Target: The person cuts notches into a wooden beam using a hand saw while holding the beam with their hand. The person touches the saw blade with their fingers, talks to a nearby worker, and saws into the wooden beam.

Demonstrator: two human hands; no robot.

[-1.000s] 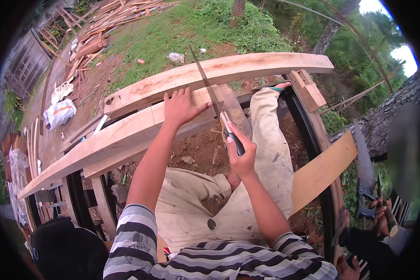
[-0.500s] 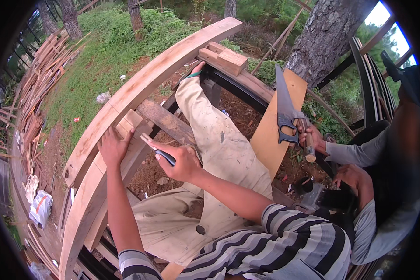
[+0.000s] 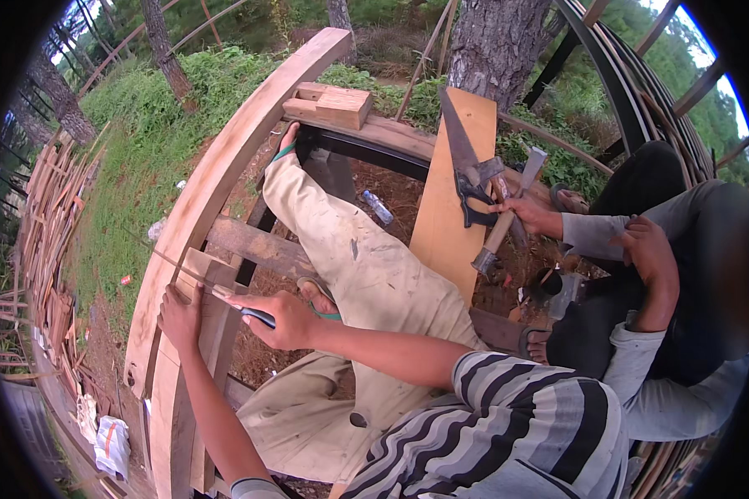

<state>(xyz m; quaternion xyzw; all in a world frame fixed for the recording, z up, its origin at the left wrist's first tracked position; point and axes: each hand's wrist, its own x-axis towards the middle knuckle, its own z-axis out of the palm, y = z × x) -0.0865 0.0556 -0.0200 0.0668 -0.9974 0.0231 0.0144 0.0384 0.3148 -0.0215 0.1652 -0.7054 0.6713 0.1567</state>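
Wooden beam (image 3: 169, 416): left hand (image 3: 181, 318) resting on it, fingers spread; right hand (image 3: 285, 321), fingers wrapped round handsaw (image 3: 258, 316) handle.

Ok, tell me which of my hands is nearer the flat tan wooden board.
Right. The right hand, holding the black-handled handsaw, is left of the board; the left hand, on a pale wooden beam, is farther left.

View swung right (handsaw (image 3: 222, 293) now further left), plastic bottle (image 3: 377, 206) emerged
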